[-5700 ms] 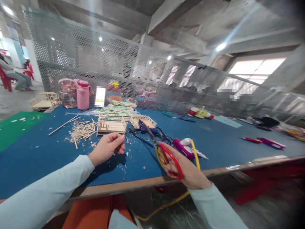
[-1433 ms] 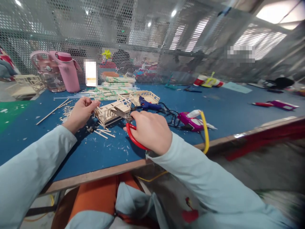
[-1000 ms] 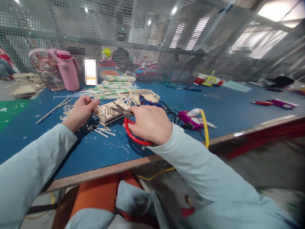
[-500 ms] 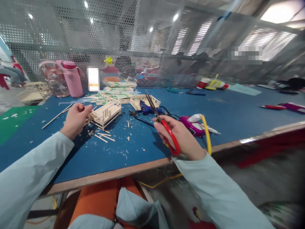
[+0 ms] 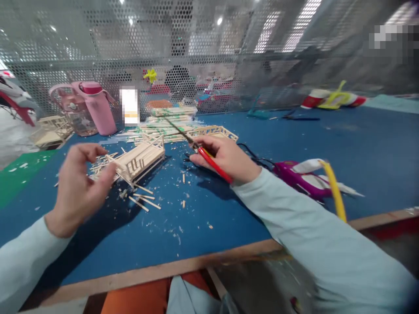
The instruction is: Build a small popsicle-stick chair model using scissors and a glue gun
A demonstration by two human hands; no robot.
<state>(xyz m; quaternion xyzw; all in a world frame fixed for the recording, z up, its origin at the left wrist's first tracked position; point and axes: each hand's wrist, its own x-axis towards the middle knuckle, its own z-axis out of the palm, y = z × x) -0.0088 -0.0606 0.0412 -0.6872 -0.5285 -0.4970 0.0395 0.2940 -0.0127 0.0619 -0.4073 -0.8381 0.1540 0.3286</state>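
Observation:
My left hand (image 5: 77, 185) is open, thumb and fingers apart, just beside the near left end of a small model built of thin wooden sticks (image 5: 141, 157). Whether the fingertips touch it I cannot tell. The model stands on the blue tabletop, with railings and small upright posts on its top. Wrapped in my right hand (image 5: 229, 157) is a pair of scissors (image 5: 212, 163) with red handles. Their blades point up and left, over the table beyond the model. A second stick frame (image 5: 225, 131) lies partly hidden behind the right hand.
Loose stick offcuts (image 5: 144, 203) and crumbs lie before the model. Bundled sticks (image 5: 173, 117) are stacked behind it. A pink bottle (image 5: 100, 111) and a clear jug (image 5: 81, 120) stand back left. To the right lies a purple and white device (image 5: 297, 179) beside a yellow strap (image 5: 334, 192).
My left hand has let its fingers spread and drawn back toward me from the model's end. The right hand has moved the scissors left, closer to the model. My view has shifted.

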